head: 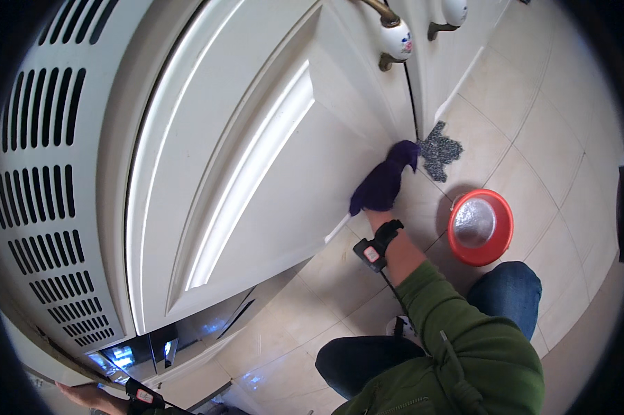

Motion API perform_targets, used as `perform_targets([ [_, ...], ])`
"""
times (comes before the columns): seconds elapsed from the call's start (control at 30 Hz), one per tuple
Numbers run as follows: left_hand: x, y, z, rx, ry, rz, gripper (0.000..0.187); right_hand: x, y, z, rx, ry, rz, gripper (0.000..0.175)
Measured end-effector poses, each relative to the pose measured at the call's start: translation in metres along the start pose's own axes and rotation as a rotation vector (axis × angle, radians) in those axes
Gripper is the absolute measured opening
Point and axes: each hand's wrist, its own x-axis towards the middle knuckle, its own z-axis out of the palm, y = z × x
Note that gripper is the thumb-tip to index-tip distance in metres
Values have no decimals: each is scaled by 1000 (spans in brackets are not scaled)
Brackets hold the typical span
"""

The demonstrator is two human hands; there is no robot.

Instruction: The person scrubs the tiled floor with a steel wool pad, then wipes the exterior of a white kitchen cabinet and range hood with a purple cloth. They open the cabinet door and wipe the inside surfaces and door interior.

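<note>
A dark purple cloth [379, 181] covers my right hand, which presses it low against the white cabinet door [301, 171], near the door's bottom edge. The fingers are hidden under the cloth. Just beyond it, a grey speckled, jagged patch [440, 150] lies on the floor at the foot of the cabinet. A red bucket [507, 233] stands on the tiles to the right of my right forearm; its bottom looks pale and shiny. At the lower left, my left hand [90, 397] rests at the edge of a worktop [19, 347], its fingers partly out of sight.
Porcelain-and-brass handles [396, 42] stick out from the cabinet fronts. A slotted white vent panel [58, 202] runs along the left. Below are dark glossy panels [161, 347]. My bent knees [509, 295] are close to the bucket on the tiled floor [540, 171].
</note>
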Motion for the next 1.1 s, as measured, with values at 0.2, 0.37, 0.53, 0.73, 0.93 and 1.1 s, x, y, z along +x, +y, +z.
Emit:
perform_targets([
  [0.2, -10, 13, 9, 240, 75, 243, 46, 9, 41, 44, 11, 263, 126, 17],
  [0.37, -23, 20, 33, 210, 191, 195, 45, 18, 60, 56, 46, 306, 132, 14],
  [0.53, -33, 28, 44, 219, 209, 207, 46, -8, 44, 94, 98, 310, 86, 13],
  [0.73, -36, 31, 36, 200, 221, 226, 50, -87, -15, 196, 205, 270, -103, 13],
  [0.93, -23, 19, 21, 310, 101, 270, 54, -119, -44, 275, 175, 390, -49, 14],
  [1.1, 16, -2, 5, 223, -39, 265, 58, -108, -27, 264, 786, -129, 366, 14],
])
